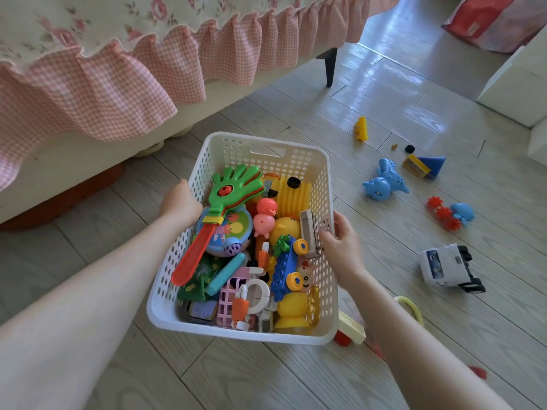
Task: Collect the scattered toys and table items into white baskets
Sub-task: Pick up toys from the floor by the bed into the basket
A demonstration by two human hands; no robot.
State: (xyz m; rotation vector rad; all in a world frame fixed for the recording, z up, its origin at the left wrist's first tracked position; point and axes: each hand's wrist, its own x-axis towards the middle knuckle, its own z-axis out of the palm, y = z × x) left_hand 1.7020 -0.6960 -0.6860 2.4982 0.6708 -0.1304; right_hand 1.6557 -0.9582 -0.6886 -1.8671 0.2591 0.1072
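Note:
A white perforated basket is held above the wooden floor, full of several toys, among them a green hand clapper with a red handle, yellow ducks and a blue brick car. My left hand grips the basket's left rim. My right hand grips its right rim. On the floor to the right lie a white toy truck on its side, a blue elephant toy, a blue toy with red gears, a blue-and-yellow block and a yellow piece.
A sofa with a pink gingham frill fills the upper left, its dark leg standing on the floor. White furniture stands at the right edge. A cream-and-red toy and a yellow ring lie under my right forearm.

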